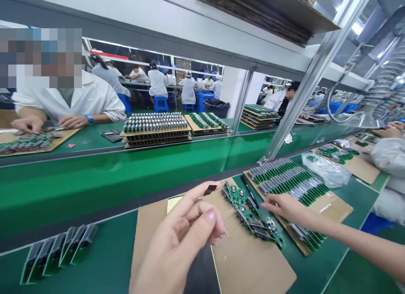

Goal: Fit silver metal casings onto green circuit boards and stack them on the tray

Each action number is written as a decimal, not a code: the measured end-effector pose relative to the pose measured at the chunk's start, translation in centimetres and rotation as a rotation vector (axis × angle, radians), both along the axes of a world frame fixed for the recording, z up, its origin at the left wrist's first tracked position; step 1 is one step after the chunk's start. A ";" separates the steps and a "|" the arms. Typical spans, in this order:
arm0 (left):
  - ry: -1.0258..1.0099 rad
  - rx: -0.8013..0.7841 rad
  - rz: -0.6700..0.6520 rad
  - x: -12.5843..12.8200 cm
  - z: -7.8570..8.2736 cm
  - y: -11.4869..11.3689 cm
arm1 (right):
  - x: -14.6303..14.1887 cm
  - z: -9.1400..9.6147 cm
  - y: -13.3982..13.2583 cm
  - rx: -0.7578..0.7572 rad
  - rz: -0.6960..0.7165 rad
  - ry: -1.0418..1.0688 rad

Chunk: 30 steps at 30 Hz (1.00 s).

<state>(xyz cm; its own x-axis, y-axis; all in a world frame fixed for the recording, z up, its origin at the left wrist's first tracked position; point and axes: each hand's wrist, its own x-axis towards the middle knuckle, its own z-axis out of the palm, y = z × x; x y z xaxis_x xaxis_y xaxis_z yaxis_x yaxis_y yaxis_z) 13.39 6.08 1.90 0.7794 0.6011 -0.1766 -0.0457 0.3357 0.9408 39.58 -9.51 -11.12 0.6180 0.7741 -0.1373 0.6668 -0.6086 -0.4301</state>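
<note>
My left hand [180, 239] is raised over a brown cardboard sheet [253, 264], its fingers pinched on a small dark square piece [210, 189]. My right hand [284, 207] reaches in from the right, fingers stretched toward a row of small green circuit boards [249, 214] lying on the cardboard. Behind it, another cardboard sheet [335, 203] carries rows of green boards with metal ends [286, 180].
A green conveyor belt [110, 176] runs across in front of me. A row of boards [60, 252] lies at lower left. A plastic bag [325, 169] sits to the right. Stacked trays of boards [156, 127] stand beyond the belt. A white-coated person [69, 102] works opposite; another's sleeve [390, 159] is at right.
</note>
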 end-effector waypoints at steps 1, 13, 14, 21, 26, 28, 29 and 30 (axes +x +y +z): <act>0.001 -0.015 -0.012 0.3 -0.2 -0.2 | 0.1 -0.6 0.5 0.000 0.004 0.003; 0.011 -0.238 0.252 -2.4 -10.5 -2.2 | -7.4 -1.7 3.7 0.533 -0.067 -0.051; -0.015 -0.261 0.308 -2.4 -10.9 -2.4 | -9.6 -1.5 4.7 0.569 0.065 -0.056; -0.046 -0.270 0.487 -2.5 -12.5 -1.6 | -18.1 -1.5 8.2 0.748 0.582 0.219; 0.180 -0.233 0.176 -3.3 -13.0 -0.9 | -15.8 -1.8 7.9 0.851 0.353 0.151; 0.250 -0.130 0.105 -3.3 -13.0 -1.0 | -15.1 -1.8 8.1 0.823 0.340 0.079; 0.263 -0.062 0.089 -3.2 -12.9 -1.0 | -14.8 -1.8 8.2 0.805 0.347 0.060; 0.265 0.003 0.077 -3.1 -12.9 -1.1 | -14.6 -1.8 8.2 0.788 0.358 0.047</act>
